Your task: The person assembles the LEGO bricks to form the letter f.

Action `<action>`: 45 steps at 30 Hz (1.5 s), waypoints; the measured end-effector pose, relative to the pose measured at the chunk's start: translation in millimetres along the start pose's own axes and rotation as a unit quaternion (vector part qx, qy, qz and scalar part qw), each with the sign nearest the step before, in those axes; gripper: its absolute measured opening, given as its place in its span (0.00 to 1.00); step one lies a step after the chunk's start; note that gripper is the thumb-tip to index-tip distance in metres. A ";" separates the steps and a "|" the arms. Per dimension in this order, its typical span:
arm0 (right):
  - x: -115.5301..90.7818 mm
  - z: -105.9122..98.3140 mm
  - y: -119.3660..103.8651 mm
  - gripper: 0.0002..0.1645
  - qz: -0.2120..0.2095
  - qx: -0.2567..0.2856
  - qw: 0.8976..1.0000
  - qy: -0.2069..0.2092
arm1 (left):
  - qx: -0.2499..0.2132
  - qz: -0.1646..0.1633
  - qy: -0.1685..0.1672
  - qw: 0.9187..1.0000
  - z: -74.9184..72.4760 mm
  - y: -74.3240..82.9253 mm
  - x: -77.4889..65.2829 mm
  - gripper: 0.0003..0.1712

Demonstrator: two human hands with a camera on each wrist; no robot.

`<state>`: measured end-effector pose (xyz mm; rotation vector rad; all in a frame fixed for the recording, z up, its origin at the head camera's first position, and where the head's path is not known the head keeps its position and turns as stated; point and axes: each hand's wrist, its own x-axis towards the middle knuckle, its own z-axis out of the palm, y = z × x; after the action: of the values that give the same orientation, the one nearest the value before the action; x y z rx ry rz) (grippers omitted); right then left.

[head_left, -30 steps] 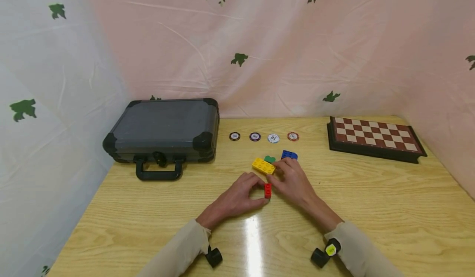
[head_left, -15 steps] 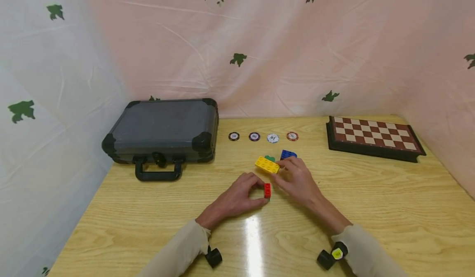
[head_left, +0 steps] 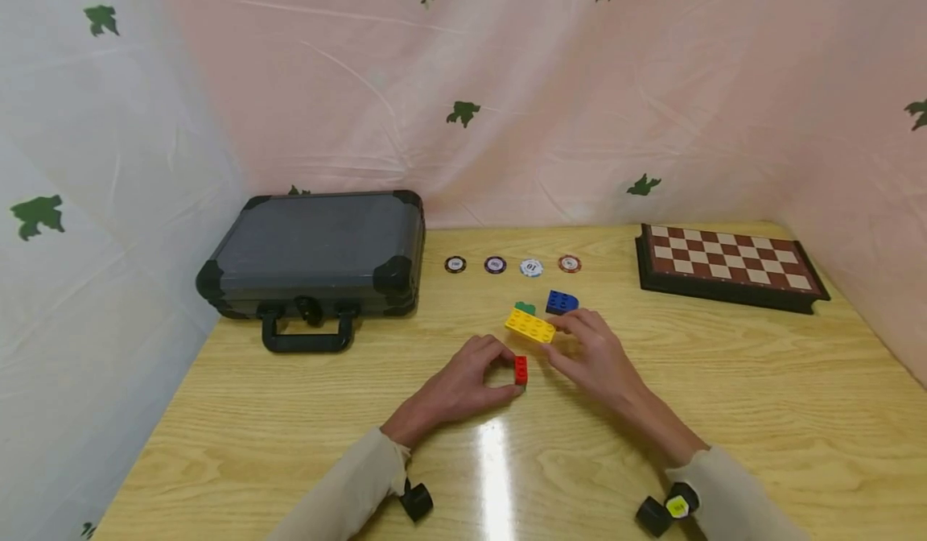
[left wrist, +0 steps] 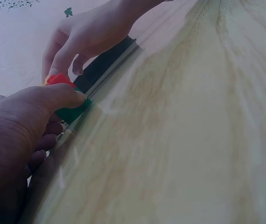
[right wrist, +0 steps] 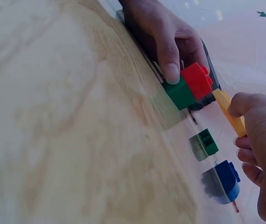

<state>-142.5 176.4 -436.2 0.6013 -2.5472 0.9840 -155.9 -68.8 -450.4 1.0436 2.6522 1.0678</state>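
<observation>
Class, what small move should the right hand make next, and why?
Probably bring the raised yellow brick, held by the right hand, over the red brick: its bare studs face up, and the left hand holds the green brick under it.

"10" on the white chip (head_left: 532, 267)

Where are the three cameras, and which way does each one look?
Head: on the person's head, looking forward and down at the table; left hand, right hand and sleeves show.
Left wrist: on that wrist, looking along the table past the left hand; both hands show.
Right wrist: on that wrist, looking past the right hand, which holds a yellow brick; both hands show.
Shared: both wrist views show a red brick on a green brick.
</observation>
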 end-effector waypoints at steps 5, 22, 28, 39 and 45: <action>-3.8 -6.0 -0.9 0.22 0.006 0.004 1.000 -0.005 | 0.000 0.000 0.003 1.000 0.1 -0.7 0.0 0.17; -22.3 -15.3 8.2 0.26 -0.097 0.024 0.995 0.019 | -0.006 0.005 0.005 1.000 1.0 -1.2 0.5 0.17; -25.9 -16.5 7.2 0.28 -0.115 0.041 0.993 0.001 | -0.003 -0.006 -0.003 1.000 -0.1 -0.3 0.9 0.18; -26.9 -14.8 7.8 0.28 -0.122 0.034 0.991 -0.040 | 0.003 -0.004 -0.001 1.000 0.2 -0.7 -0.3 0.18; -26.2 -13.9 7.3 0.29 -0.124 0.031 0.991 -0.048 | 0.013 0.000 -0.002 1.000 0.1 -0.1 -0.6 0.20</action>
<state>-121.6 197.8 -442.4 0.9788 -2.4537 0.9691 -155.5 -69.2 -450.6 1.0504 2.6698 1.0344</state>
